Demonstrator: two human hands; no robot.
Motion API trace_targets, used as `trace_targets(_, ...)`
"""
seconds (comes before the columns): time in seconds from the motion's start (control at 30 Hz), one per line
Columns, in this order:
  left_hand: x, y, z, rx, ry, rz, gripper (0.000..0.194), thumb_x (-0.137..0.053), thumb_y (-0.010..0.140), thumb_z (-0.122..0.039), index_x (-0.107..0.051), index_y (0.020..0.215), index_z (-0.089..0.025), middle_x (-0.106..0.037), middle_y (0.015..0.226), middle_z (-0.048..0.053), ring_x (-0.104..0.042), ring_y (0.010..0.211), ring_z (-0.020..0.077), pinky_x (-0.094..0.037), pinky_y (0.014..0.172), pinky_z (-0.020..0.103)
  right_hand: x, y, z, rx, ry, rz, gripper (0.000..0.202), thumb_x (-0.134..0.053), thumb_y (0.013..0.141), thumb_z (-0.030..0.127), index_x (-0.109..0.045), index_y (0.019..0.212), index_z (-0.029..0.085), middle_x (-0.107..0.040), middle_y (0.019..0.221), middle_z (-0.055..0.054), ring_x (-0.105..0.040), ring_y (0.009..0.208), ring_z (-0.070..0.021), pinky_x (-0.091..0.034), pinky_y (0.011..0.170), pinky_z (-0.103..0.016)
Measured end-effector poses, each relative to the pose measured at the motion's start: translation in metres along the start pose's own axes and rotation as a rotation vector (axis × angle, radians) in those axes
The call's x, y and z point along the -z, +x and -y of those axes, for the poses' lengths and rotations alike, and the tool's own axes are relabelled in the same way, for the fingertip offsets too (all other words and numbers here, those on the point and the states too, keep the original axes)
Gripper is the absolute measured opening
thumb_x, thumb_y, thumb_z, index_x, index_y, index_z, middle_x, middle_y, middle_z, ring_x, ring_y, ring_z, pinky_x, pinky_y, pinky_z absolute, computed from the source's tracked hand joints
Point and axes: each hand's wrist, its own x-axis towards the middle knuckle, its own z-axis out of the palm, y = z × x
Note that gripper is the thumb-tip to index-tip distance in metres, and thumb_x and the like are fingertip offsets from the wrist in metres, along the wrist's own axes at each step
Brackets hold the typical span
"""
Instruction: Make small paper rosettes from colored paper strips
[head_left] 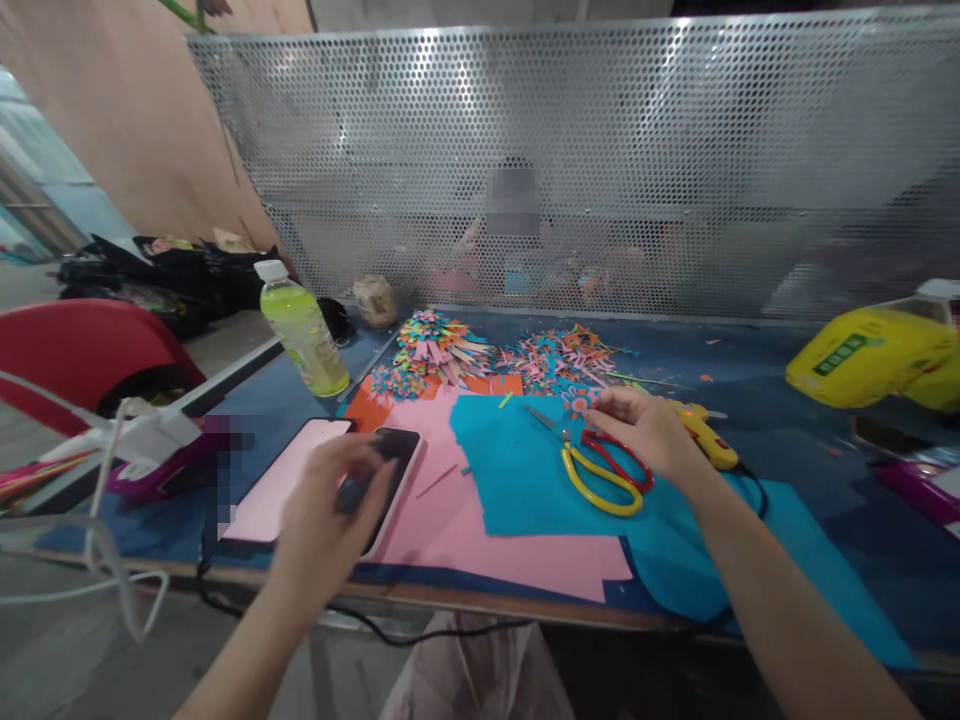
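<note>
My left hand hovers over a dark-screened phone. Its fingers are curved and apart from the thumb, slightly blurred, with nothing visible between them. My right hand pinches a small pink, blue and orange paper flower at its fingertips. Just below that hand, scissors with one red and one yellow handle lie on a blue paper sheet, blades pointing away to the left. Pink paper lies underneath. Behind are a heap of cut paper strips and a pile of fringed paper pieces.
A bottle of yellow-green drink stands at the left, near a second phone. A yellow glue gun rests right of my right hand. Farther right lies a yellow package. A perforated metal panel closes off the back.
</note>
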Motion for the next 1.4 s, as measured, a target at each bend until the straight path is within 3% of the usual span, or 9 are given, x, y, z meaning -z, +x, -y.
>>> trace_targets(0.1,-0.033,0.014,-0.045,-0.039,-0.353,0.335,0.017,-0.045,0.084,-0.025,-0.051,0.1,-0.025,-0.06,0.096,0.006,-0.061,0.085,0.0157,-0.048,0.072,0.033,-0.002,-0.002,0.004,-0.021,0.106,0.021,0.031,-0.064,0.066,0.047,-0.054,0.074,0.018,-0.064,0.073,-0.003,-0.063,0.068,-0.0172,-0.052,0.068,-0.033)
trace_targets(0.17,-0.056,0.022,-0.069,-0.011,-0.503,0.477,0.022,-0.05,0.081,-0.027,-0.048,0.103,-0.025,-0.058,0.103,0.008,-0.061,0.086,0.0161,-0.048,0.067,0.033,-0.002,-0.004,0.007,-0.026,0.142,0.028,0.031,-0.066,0.065,0.046,-0.054,0.073,0.018,-0.063,0.071,-0.002,-0.063,0.067,-0.0166,-0.052,0.069,-0.033)
trace_targets(0.3,-0.094,0.029,-0.09,0.063,-0.716,0.56,0.051,-0.069,0.065,-0.033,-0.043,0.106,-0.023,-0.056,0.104,0.01,-0.062,0.079,0.0166,-0.045,0.058,0.031,0.0,-0.007,0.01,-0.04,0.184,0.051,0.029,-0.065,0.067,0.044,-0.055,0.075,0.018,-0.063,0.069,-0.001,-0.062,0.064,-0.0148,-0.052,0.065,-0.03)
trace_targets(0.43,-0.111,0.03,-0.087,0.17,-0.876,0.576,0.037,-0.069,0.065,-0.035,-0.052,0.093,-0.018,-0.058,0.083,0.004,-0.06,0.073,0.0142,-0.045,0.062,0.028,0.001,-0.007,0.008,-0.015,0.213,0.069,0.028,-0.066,0.067,0.043,-0.057,0.076,0.018,-0.063,0.069,0.0,-0.06,0.061,-0.0126,-0.05,0.063,-0.027)
trace_targets(0.7,-0.113,0.029,-0.079,0.214,-0.897,0.633,0.018,-0.059,0.073,-0.034,-0.059,0.076,-0.016,-0.063,0.069,0.002,-0.06,0.065,0.0137,-0.047,0.064,0.027,-0.001,-0.005,0.006,0.013,0.188,0.114,0.029,-0.068,0.066,0.042,-0.058,0.078,0.017,-0.064,0.073,-0.002,-0.06,0.064,-0.0141,-0.049,0.065,-0.029)
trace_targets(1.0,-0.111,0.031,-0.078,0.173,-0.81,0.558,0.015,-0.056,0.074,-0.03,-0.062,0.077,-0.016,-0.065,0.075,0.003,-0.06,0.07,0.0139,-0.047,0.068,0.026,-0.004,-0.008,0.007,0.013,0.216,0.184,0.024,-0.067,0.068,0.036,-0.057,0.076,0.016,-0.063,0.073,-0.002,-0.06,0.068,-0.0135,-0.047,0.067,-0.028)
trace_targets(1.4,-0.103,0.032,-0.083,0.141,-0.76,0.546,0.013,-0.056,0.075,-0.028,-0.063,0.078,-0.017,-0.064,0.077,0.001,-0.059,0.072,0.013,-0.045,0.068,0.024,-0.008,-0.011,0.011,0.006,0.176,0.158,0.024,-0.065,0.069,0.037,-0.056,0.075,0.016,-0.062,0.071,-0.002,-0.059,0.065,-0.0134,-0.046,0.063,-0.027)
